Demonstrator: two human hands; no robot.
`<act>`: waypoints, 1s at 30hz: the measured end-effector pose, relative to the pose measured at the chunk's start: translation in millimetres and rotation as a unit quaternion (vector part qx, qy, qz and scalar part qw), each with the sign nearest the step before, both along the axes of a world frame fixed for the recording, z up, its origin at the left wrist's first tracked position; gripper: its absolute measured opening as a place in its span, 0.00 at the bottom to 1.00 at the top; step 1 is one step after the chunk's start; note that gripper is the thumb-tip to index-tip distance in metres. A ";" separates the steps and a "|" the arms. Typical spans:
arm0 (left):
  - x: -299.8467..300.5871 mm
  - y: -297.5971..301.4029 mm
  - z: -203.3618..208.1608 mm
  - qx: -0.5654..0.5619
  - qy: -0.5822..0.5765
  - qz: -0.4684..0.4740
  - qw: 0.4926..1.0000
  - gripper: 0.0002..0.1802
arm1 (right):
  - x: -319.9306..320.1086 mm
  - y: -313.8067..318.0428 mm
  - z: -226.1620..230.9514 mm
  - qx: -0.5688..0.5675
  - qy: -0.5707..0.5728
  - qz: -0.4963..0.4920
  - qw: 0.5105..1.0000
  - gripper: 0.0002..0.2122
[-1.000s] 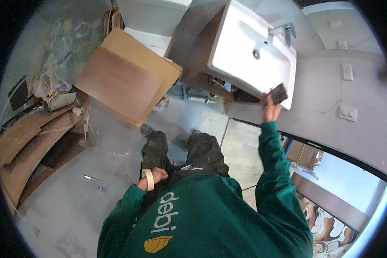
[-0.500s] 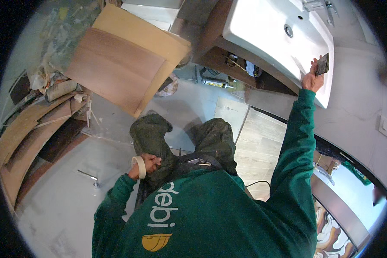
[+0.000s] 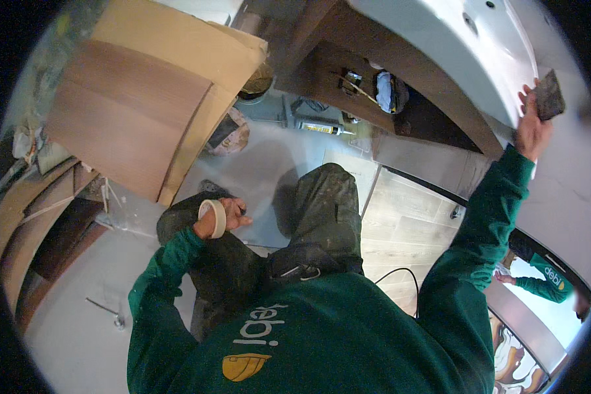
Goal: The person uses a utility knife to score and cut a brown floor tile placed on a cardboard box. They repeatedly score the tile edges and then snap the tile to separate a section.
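We looked first at the brown cabinet (image 3: 427,62), and its open niche had plenty to show! Inside we spotted a white-and-blue bundle (image 3: 384,92), a thin stick (image 3: 364,92) lying beside it, and a small dark box-like object (image 3: 352,82) at the stick's far end. Above sat the white sink (image 3: 440,26), its drain (image 3: 469,23) in plain sight. Across the gap, a round tub (image 3: 253,93) peeked from behind the cardboard (image 3: 246,43); we could not tell what it held. A cartridge tube (image 3: 315,126) lay on the floor nearby.

Then to the hands, and they were wide apart! Out on the far right, the right hand (image 3: 533,131) had its fingers clamped on a dark grey block (image 3: 550,95), right by the sink's edge; whether the block touched anything else, we could not tell. Down by the left knee, the left hand (image 3: 233,215) had its fingers loosely curled, and we could not tell whether they held anything. Around that wrist, there it was: a cream tape roll (image 3: 221,223), worn like a bracelet!
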State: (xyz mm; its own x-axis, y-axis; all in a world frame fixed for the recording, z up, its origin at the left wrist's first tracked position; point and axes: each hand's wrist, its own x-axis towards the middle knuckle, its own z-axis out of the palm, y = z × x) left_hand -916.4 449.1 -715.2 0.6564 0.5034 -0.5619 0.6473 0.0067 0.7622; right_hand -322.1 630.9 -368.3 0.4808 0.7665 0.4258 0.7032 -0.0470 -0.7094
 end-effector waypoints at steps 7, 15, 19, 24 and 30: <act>23.4 23.7 -66.5 0.079 0.178 -0.103 0.975 0.29 | 24.0 5.9 18.7 0.012 -0.135 0.043 0.990 0.19; 74.4 10.1 -49.7 0.203 0.161 -0.105 0.960 0.37 | 82.2 27.2 29.2 0.108 -0.201 0.185 0.956 0.20; 83.0 1.5 -32.2 0.257 0.139 0.001 0.956 0.32 | 97.8 51.7 20.6 0.213 -0.297 0.161 0.917 0.22; 97.7 -26.3 27.9 0.343 -0.162 0.346 0.858 0.23 | 85.3 64.1 13.1 0.075 -0.283 0.080 0.953 0.20; 100.6 -61.3 105.4 0.405 -0.230 0.594 0.656 0.17 | 42.9 64.2 1.0 0.232 -0.398 0.032 0.887 0.20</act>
